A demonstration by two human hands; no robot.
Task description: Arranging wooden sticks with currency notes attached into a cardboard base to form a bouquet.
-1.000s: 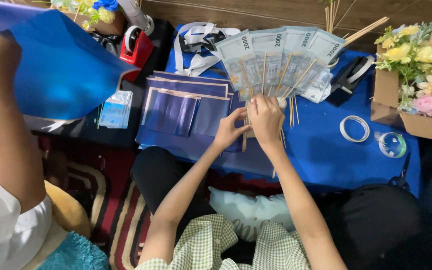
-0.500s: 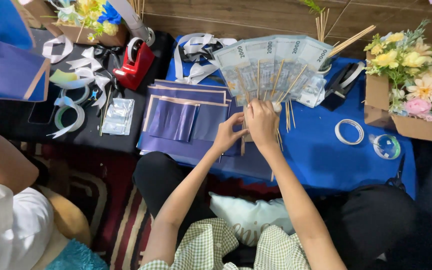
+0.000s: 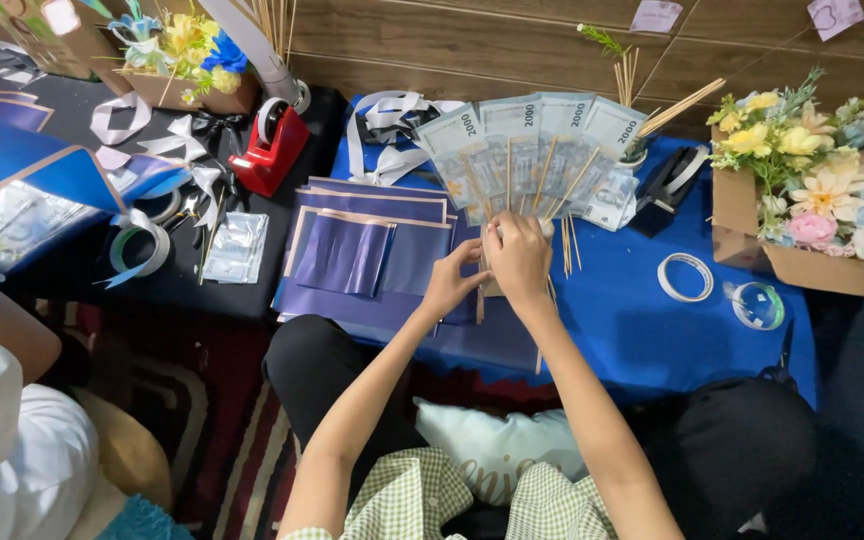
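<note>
both hands fan banknotes on sticks
left hand (image 3: 452,283) and right hand (image 3: 518,258) are closed around the sticks of the banknote fan (image 3: 537,145) above purple paper sheets (image 3: 367,250).

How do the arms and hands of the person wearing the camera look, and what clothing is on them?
Both forearms are bare down to the left hand and right hand. No gloves, rings, watch or bracelets can be seen. Short sleeves in a green and white check pattern end near the elbows.

A blue-covered counter (image 3: 642,330) carries stacked purple paper sheets (image 3: 372,250), two tape rings (image 3: 685,277), a black tape dispenser (image 3: 670,180) and white ribbon (image 3: 387,140).
</note>
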